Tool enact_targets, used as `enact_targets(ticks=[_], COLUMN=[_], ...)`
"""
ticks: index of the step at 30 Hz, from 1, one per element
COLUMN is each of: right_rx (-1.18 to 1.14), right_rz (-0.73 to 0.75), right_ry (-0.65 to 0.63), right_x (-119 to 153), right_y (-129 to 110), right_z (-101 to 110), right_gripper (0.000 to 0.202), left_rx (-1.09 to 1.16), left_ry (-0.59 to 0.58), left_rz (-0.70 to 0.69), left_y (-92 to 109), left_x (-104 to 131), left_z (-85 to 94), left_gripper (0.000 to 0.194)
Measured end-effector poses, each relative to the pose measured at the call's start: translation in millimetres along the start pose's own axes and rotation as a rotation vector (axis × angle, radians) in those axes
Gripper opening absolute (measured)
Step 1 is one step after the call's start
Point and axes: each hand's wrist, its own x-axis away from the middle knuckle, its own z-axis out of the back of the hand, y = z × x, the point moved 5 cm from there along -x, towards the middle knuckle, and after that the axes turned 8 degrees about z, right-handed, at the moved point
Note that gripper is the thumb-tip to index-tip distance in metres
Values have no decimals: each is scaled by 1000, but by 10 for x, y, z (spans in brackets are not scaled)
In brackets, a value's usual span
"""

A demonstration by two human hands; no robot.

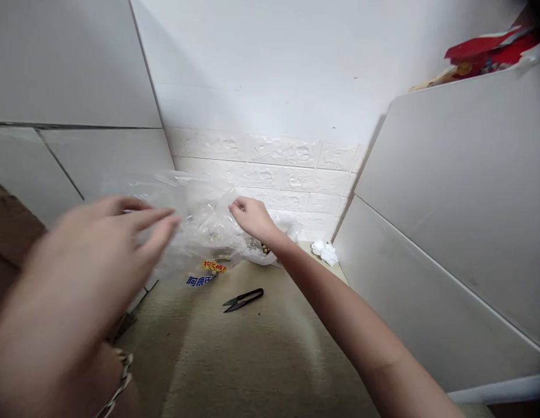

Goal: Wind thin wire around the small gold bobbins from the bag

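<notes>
A clear plastic bag (211, 223) with red and blue printed characters on its lower part spreads between my two hands. My left hand (104, 244), large and blurred at the left, has its thumb and fingertips pressed together at the bag's left side. Farther off, my right hand (251, 216) is closed in a pinch on the film at the bag's right side. Under my right wrist is a whitish plastic bag (272, 259) with small brownish pieces in it, partly hidden. Black thread snips (244, 299) lie on the tabletop nearer to me, touched by neither hand.
The greenish-beige surface (252, 360) ends at a white brick-patterned wall (283, 165). Crumpled white tissue (324, 252) lies at the back right. Grey-white panels (448, 191) close in both sides. Red packaging (488, 55) sits on a ledge at the upper right.
</notes>
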Motion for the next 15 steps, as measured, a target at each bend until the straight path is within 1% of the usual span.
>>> enact_targets(ticks=[1, 2, 3, 4, 5, 6, 7, 9, 11, 13, 15], right_rx=[7, 15, 23, 33, 40, 43, 41, 19, -6, -22, -28], right_rz=[6, 12, 19, 23, 21, 15, 5, -18, -37, -63, -89], right_ry=[39, 77, 112, 142, 159, 162, 151, 98, 50, 27, 34], right_x=[-29, -58, -85, -107, -125, -140, -152, -171, -180, -176, -147], right_y=[-42, -84, -121, -145, -154, -145, -120, -43, 33, 82, 95], right_z=[52, 99, 136, 159, 164, 146, 109, -18, -169, -292, -345], right_gripper=[26, 28, 28, 27, 25, 23, 21, 19, 19, 22, 24], left_rx=[-72, -129, -207, -281, -321, -324, -300, -281, -265, -236, -202], left_ry=[-111, -200, -273, -358, -473, -599, -659, -631, -584, -539, -500], left_rz=[-112, -166, -161, -117, -60, -27, -21, -28, -45, -95, -147], left_y=[191, 334, 418, 445, 433, 408, 390, 355, 339, 342, 319], left_x=[14, 12, 1, 0, 33, 108, 202, 413, 632, 774, 793], left_z=[-162, -354, -571, -807, -1052, -1287, -1474, -1721, -1870, -1953, -1983], left_gripper=[44, 48, 55, 65, 76, 80, 79, 71, 62, 50, 44])
